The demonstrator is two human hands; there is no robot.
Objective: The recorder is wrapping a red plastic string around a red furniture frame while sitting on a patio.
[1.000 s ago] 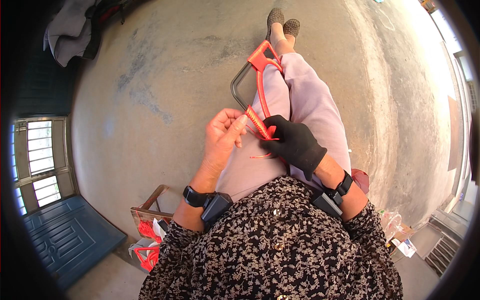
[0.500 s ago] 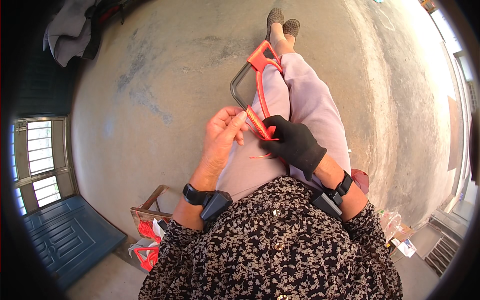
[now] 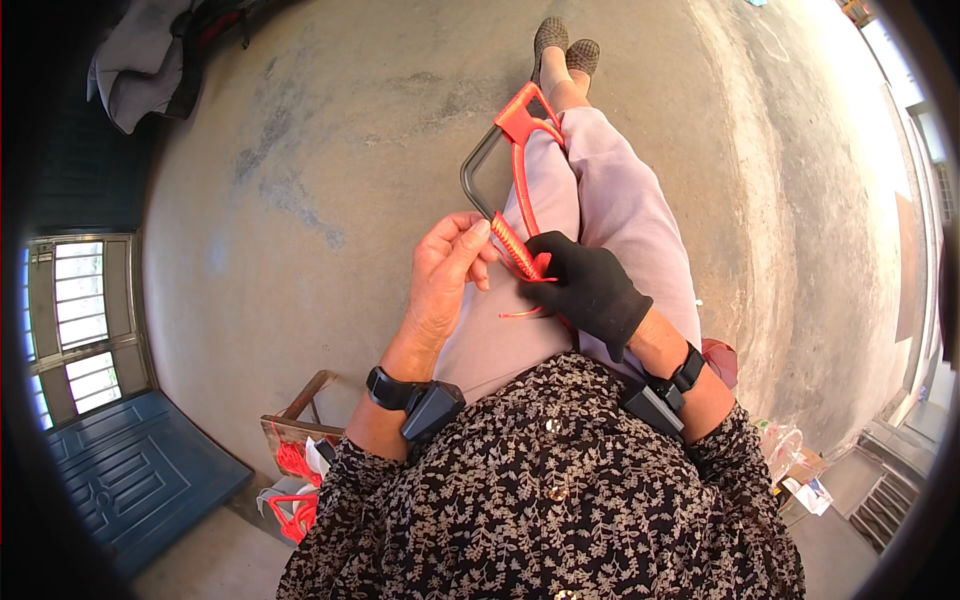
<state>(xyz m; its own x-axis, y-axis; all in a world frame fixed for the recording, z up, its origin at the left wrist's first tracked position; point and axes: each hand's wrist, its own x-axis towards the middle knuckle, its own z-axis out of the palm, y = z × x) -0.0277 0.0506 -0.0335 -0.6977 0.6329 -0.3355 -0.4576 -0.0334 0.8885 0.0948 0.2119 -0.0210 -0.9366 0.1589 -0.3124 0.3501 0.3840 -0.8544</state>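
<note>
A dark angular handle frame (image 3: 477,172) with red strap-like parts (image 3: 518,122) lies over my thighs. Red strip is wound in tight turns (image 3: 511,245) round its lower arm. My right hand (image 3: 592,292), in a black glove, grips the near end of the wound arm; its fingertips are partly hidden. A loose red strip end (image 3: 520,314) sticks out beneath it. My left hand (image 3: 448,258) is bare, its fingers curled and thumb pressed to the forefinger at the upper end of the winding. What that pinch holds is hidden.
At the lower left, a wooden stool (image 3: 290,418) bears red cord (image 3: 297,460), with another red piece (image 3: 296,515) by it. Plastic bags and papers (image 3: 800,470) lie at the lower right. A blue door (image 3: 145,470) stands left; grey concrete floor (image 3: 330,150) spreads ahead.
</note>
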